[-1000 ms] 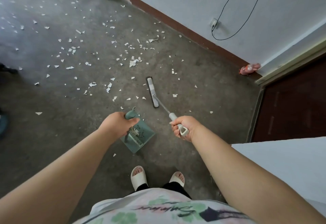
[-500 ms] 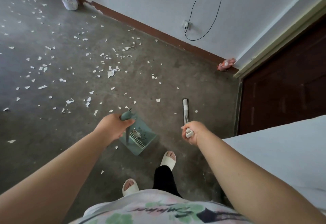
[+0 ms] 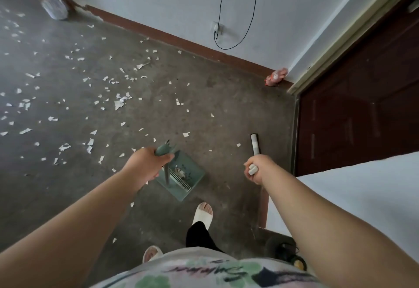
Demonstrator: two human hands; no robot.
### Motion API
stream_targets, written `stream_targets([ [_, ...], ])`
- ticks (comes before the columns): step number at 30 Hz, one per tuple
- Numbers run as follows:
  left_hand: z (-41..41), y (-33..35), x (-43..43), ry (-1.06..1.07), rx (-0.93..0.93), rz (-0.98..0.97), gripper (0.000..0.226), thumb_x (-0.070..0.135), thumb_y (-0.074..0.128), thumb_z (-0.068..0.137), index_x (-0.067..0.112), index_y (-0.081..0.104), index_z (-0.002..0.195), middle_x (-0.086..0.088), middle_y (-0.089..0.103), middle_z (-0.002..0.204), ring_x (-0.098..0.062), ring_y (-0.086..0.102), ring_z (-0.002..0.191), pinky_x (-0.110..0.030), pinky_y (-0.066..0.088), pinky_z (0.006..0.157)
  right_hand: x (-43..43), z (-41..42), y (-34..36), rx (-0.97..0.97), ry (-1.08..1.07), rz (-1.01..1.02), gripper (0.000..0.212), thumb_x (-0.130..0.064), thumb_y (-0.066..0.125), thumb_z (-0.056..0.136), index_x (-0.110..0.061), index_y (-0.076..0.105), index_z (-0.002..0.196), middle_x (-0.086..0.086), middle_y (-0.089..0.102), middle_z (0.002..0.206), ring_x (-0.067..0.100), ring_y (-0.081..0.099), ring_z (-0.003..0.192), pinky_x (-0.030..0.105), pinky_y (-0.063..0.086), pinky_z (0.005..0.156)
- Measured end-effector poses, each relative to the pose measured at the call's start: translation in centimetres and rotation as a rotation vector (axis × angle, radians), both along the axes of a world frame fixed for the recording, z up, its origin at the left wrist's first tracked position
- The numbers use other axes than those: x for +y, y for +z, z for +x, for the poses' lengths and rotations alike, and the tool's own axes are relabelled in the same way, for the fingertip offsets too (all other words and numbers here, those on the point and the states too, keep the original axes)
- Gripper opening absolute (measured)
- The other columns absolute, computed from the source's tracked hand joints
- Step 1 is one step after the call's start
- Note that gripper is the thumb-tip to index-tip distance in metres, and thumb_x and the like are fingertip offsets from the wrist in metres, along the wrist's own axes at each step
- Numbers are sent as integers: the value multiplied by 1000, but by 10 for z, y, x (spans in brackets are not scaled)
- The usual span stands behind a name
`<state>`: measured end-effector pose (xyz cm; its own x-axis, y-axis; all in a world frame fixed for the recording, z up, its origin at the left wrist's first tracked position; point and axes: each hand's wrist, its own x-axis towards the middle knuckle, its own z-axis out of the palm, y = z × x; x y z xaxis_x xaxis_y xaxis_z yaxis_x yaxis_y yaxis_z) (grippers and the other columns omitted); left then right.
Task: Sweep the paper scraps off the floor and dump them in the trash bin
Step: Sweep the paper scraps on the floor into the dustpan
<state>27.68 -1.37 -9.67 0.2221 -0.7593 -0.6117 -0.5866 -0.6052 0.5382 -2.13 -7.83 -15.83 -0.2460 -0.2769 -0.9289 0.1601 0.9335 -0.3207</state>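
My left hand (image 3: 147, 163) grips the top of the green dustpan's handle, and the green dustpan (image 3: 183, 176) hangs low over the floor just ahead of my feet, with a little debris by its comb. My right hand (image 3: 258, 168) grips the white end of the broom handle. The broom head (image 3: 255, 144) rests on the floor ahead of that hand. Several white paper scraps (image 3: 118, 104) lie scattered over the grey floor to the left and ahead. No trash bin is recognisable in view.
A dark brown door (image 3: 362, 106) stands at the right and a white bed edge (image 3: 353, 197) at the lower right. A pink toy (image 3: 275, 77) sits in the corner. A black cable (image 3: 226, 38) hangs from a wall socket. A white cylindrical object (image 3: 55, 9) stands far left.
The view has swung right as I step forward. The broom head has moved from the scraps at centre to the right, near the door. Both hands keep their grips.
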Motion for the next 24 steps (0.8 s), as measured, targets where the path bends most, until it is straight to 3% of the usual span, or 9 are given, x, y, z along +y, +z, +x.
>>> stream_targets([
  [3,-17,-2,-23,-33,-14,28,33,41,60,91,15,57,70,-4,54,51,-11,46,35,-22,37,47,-24,-18,-1,-3,75,48,28,10,42,90,-7,35,69,6,35,60,13,39,41,17,42,32],
  [6,-27,-5,-42,-50,-33,45,31,40,60,91,16,57,71,-3,55,51,-12,48,36,-23,39,49,-41,-14,-2,-48,160,76,29,8,40,91,-7,36,67,7,38,48,13,37,22,15,41,32],
  [9,-35,-8,-54,-47,-58,58,35,41,61,89,17,54,64,-3,55,47,-16,49,39,-25,42,54,-53,6,-4,-104,241,105,30,7,38,92,-8,37,66,4,36,29,11,35,18,11,39,34],
  [12,-40,-9,-64,-32,-73,80,37,42,63,88,16,54,62,-2,55,45,-17,51,41,-26,41,53,-61,28,-7,-150,312,123,28,7,40,90,-8,39,66,4,40,33,10,36,19,10,38,34],
  [15,-42,-10,-71,-19,-64,96,35,42,64,87,14,59,68,-5,58,51,-21,53,46,-29,45,58,-70,47,-9,-206,374,120,28,8,41,89,-9,40,67,5,43,55,9,38,19,11,37,33],
  [19,-45,-12,-77,68,-46,99,30,39,67,85,16,60,67,-5,58,54,-22,55,49,-35,52,61,-89,65,-11,-312,397,106,30,8,41,88,-10,38,64,4,42,37,8,39,22,11,37,33],
  [24,-50,-12,-82,130,-70,104,33,37,68,86,18,57,62,0,52,45,-15,46,37,-23,39,49,-110,66,-9,-481,337,70,26,9,35,91,-5,41,70,2,35,38,8,36,25,9,32,32],
])
